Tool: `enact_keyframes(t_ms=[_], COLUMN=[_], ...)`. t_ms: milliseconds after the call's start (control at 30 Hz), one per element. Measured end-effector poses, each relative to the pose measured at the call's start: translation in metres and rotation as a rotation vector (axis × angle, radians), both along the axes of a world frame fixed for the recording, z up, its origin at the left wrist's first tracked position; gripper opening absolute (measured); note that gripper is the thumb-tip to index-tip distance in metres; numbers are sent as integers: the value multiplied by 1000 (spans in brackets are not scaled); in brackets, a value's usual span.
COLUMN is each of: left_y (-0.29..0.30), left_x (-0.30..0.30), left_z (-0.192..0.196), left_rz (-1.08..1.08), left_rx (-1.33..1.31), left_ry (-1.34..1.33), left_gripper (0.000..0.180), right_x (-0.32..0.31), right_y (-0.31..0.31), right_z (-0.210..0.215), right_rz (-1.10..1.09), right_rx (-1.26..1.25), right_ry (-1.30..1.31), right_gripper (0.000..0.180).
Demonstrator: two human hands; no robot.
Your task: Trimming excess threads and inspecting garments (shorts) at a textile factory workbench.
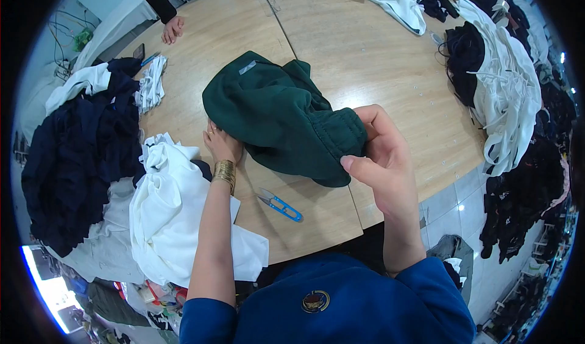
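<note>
- A dark green fabric garment [262,112] lies bunched near the middle of the light wooden surface [390,57], its ribbed, gathered end turned toward the right.
- The right hand [390,167] is closed on that gathered end, pinching the cloth between thumb and fingers.
- The left hand [225,146] is at the garment's left edge, partly covered by it; whether its fingers grip the cloth cannot be told. A wide gold-coloured bracelet [224,176] circles the wrist.
- A pair of blue-handled metal thread snips [280,205] lies just below the garment, apart from both hands.
- To the left, a crumpled heap of white cloth [167,204] sits near the left forearm, beside a larger pile of navy cloth [79,161].
- A small bundle of white fabric strips [151,85] lies beyond them.
- At the right edge, white garments with cords [509,94] rest beside a bunched black garment [466,63].
- Across the surface, a black-sleeved person's hand [172,30] rests near the edge.
</note>
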State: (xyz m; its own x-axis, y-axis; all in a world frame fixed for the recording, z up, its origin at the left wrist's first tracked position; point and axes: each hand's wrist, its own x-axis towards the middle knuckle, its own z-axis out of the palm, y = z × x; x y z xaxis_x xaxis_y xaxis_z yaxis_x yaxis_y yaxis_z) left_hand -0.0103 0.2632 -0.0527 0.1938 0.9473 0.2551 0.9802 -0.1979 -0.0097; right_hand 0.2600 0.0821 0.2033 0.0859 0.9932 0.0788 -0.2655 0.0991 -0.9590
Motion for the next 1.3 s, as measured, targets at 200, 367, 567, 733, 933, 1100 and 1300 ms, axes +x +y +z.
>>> enact_keyframes(t_ms=[200,367,567,733,933,1100,1300], left_y=[3,-2,-6,-4,-5,-8,-11], left_x=[0,4,8,7,9,14,15], left_z=[-6,0,11,10,14,24,27], left_rz=[-8,12,39,29,33,71,74], left_rx=[15,-30,-61,-52,-51,-141,-143], left_ry=[21,11,30,33,1,20,13], left_gripper=[54,54,52,51,50,52,54], right_x=[0,-2,-2,-3,-4,-4,-4], right_y=[-1,0,-1,0,0,0,-2], right_z=[3,3,1,1,0,0,2], right_rz=[-2,-12,-8,-39,-45,-32,-31], right_rx=[-2,-9,9,-6,8,22,17], right_ry=[39,6,-31,-1,28,24,45], right_gripper=[35,32,31,33,31,27,24])
